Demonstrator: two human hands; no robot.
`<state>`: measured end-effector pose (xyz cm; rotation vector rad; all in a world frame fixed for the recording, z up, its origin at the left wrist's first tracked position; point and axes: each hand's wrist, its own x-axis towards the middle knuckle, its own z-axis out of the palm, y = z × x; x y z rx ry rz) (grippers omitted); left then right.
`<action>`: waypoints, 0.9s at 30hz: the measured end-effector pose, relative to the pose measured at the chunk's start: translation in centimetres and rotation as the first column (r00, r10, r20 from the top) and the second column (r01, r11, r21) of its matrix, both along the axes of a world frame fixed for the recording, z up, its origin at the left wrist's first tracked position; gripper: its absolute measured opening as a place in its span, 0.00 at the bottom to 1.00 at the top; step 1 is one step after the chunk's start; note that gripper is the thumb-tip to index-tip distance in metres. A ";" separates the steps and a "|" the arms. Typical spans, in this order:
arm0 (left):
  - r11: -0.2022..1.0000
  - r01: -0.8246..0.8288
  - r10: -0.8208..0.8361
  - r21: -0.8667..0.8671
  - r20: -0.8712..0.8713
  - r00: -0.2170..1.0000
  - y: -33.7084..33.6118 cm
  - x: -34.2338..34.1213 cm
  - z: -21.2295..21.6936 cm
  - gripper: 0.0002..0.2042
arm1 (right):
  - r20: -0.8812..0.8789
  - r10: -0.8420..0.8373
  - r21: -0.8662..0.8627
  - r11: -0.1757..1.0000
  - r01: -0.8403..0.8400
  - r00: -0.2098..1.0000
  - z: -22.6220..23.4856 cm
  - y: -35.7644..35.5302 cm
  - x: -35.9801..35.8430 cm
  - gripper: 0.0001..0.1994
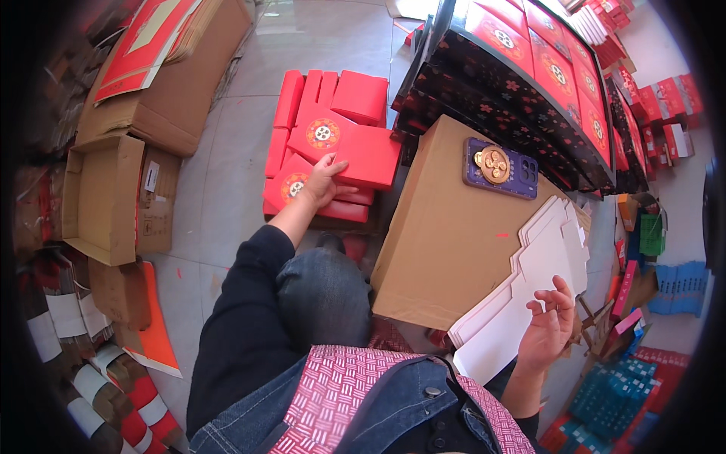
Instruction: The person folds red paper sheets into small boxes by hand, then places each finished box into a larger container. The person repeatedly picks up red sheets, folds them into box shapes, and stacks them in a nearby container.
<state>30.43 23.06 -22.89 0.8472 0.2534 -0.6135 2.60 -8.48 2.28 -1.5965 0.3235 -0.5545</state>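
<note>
A pink apron [340, 382] is being worn nearest the lens. Red boxes [361, 97] are being kept piled, likely for compactness. The top box [369, 151] is being touched at its near edge by the left hand [324, 184], lying mostly beyond the fingers; whether gripped cannot be told. White sheets [556, 250] are being supported by a carton [446, 227], staggered probably for easy separating; near them the right hand [546, 327] is being held half-open, empty.

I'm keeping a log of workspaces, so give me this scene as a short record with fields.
Left hand: on the stacked red boxes
Right hand: raised over white card sheets, fingers part-curled, nothing visibly held
Brown carton: closer to the person than the black floral tray
On carton: purple phone with gold ornament
In tray: more red boxes
</note>
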 end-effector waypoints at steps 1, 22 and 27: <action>0.999 0.027 -0.028 -0.026 -0.033 0.999 0.3 0.1 0.0 0.22 | -0.001 0.009 0.012 1.000 -0.009 1.000 -0.1 0.1 0.1 0.14; 0.962 -0.034 0.030 0.273 0.018 0.999 1.1 2.6 -0.7 0.24 | -0.068 0.090 0.019 0.996 -0.089 0.994 -0.7 2.5 1.3 0.15; 0.804 -0.229 0.233 0.549 0.065 0.970 0.5 1.6 -0.6 0.25 | -0.093 0.102 0.032 0.995 -0.099 0.990 -1.0 3.0 0.9 0.15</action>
